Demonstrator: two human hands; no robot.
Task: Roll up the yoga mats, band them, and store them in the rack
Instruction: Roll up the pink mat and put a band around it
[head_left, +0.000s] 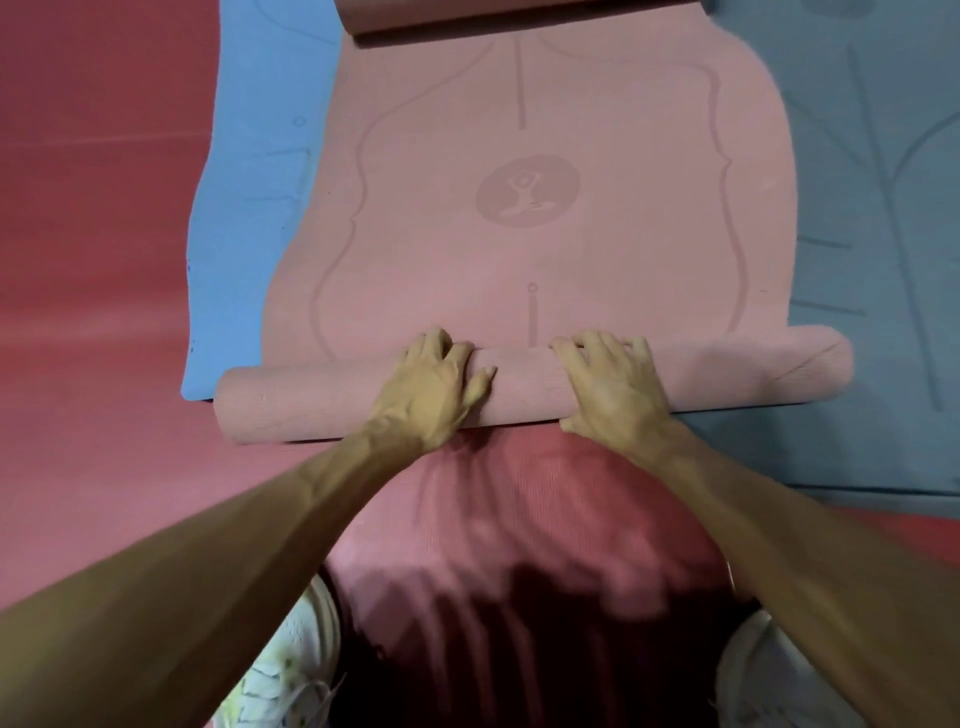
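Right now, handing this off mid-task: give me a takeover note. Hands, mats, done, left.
Hands: left hand and right hand both grip the rolled near end of the pink mat, side by side near its middle.
Done: only the near end is rolled. The rest lies flat, and the far end curls up.
Either side, the blue mat and grey mat lie flat, unrolled.
Left: finish this roll, band it, roll the others, rack all. No band or rack in view.
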